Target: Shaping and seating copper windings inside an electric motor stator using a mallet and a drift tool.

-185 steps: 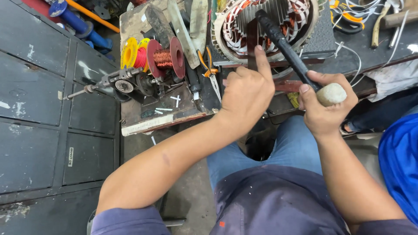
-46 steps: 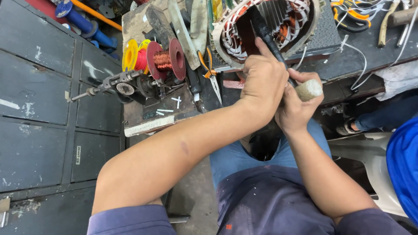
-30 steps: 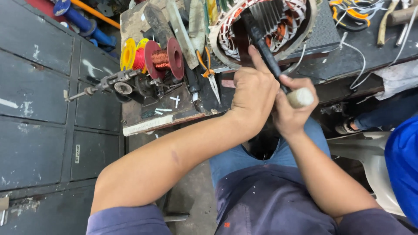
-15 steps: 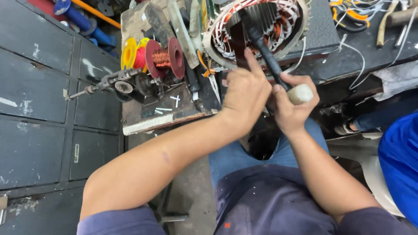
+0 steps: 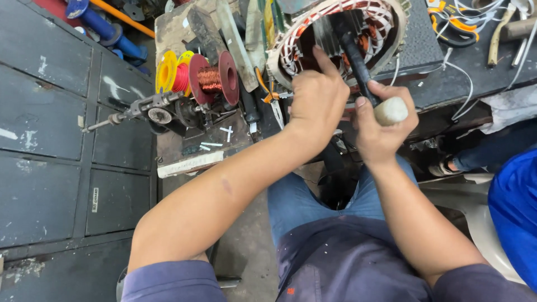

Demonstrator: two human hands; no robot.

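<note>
A round motor stator (image 5: pixel 386 22) with red and white windings lies on the bench in front of me. My right hand (image 5: pixel 383 126) grips the pale handle end of a black mallet (image 5: pixel 358 59), whose head sits inside the stator bore. My left hand (image 5: pixel 316 98) rests against the stator's near rim beside the mallet shaft, index finger stretched up toward the windings, fingers otherwise curled. Whether it grips anything is hidden.
A coil winder (image 5: pixel 162 112) with red spools (image 5: pixel 212 78) and a yellow spool (image 5: pixel 166 71) stands to the left on a worn board. Orange-handled pliers (image 5: pixel 450 25) and wires lie at the far right. Grey cabinet doors (image 5: pixel 50 128) fill the left. A person in blue (image 5: pixel 514 212) sits at right.
The mallet has swung forward from beside the stator into its bore over the last seconds. My right hand followed it; my left hand stayed at the rim.
</note>
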